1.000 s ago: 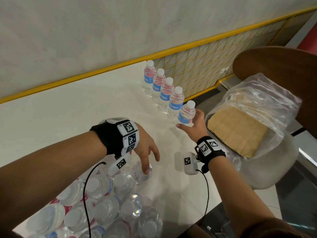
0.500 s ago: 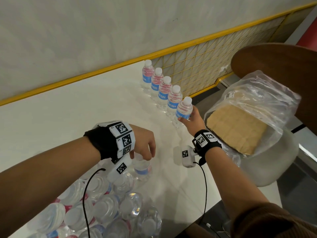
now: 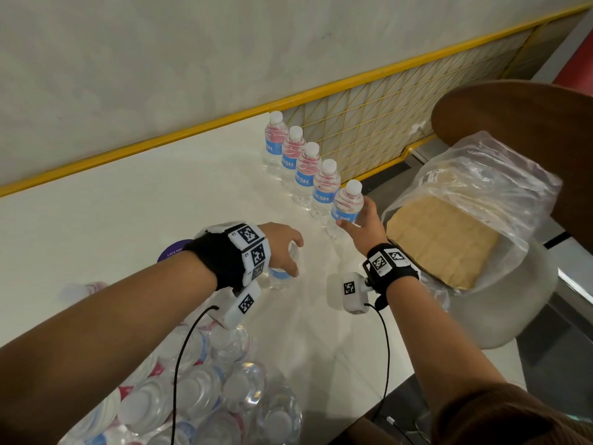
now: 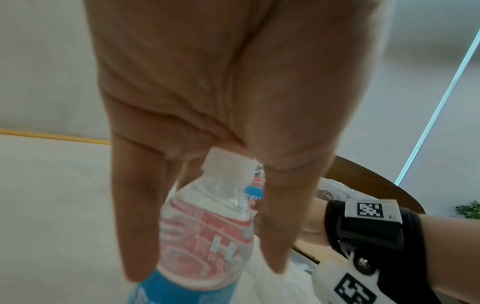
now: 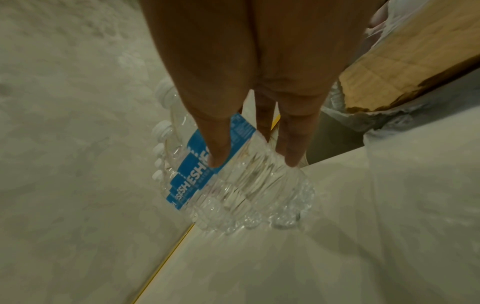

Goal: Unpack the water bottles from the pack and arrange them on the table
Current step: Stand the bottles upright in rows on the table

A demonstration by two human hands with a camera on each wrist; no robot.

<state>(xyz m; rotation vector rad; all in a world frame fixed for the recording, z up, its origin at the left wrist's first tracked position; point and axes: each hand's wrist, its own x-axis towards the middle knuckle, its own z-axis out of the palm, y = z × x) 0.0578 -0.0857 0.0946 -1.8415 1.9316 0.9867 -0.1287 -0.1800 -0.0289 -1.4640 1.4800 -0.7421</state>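
Note:
Several clear water bottles with blue and pink labels stand in a row [image 3: 303, 168] along the right edge of the white table [image 3: 128, 203]. My right hand [image 3: 356, 220] grips the nearest bottle [image 3: 348, 203] of that row by its label; in the right wrist view the thumb and fingers [image 5: 293, 152] hold this bottle [image 5: 233, 185] low over the table. My left hand [image 3: 290, 258] holds another bottle [image 3: 279, 277] from above around its neck, the bottle [image 4: 207, 236] hanging upright under the palm. The opened pack [image 3: 192, 396] lies at the lower left.
One loose bottle [image 3: 83, 289] lies on its side at the left. A grey chair [image 3: 500, 300] beside the table's right edge carries a clear plastic bag with cardboard [image 3: 442, 239]. A yellow mesh partition [image 3: 385, 123] runs behind the row. A purple sticker [image 3: 173, 250] peeks from under my left wrist.
My left hand took a bottle from the pack and lifted it forward and right. My right hand brought its bottle in against the near end of the row.

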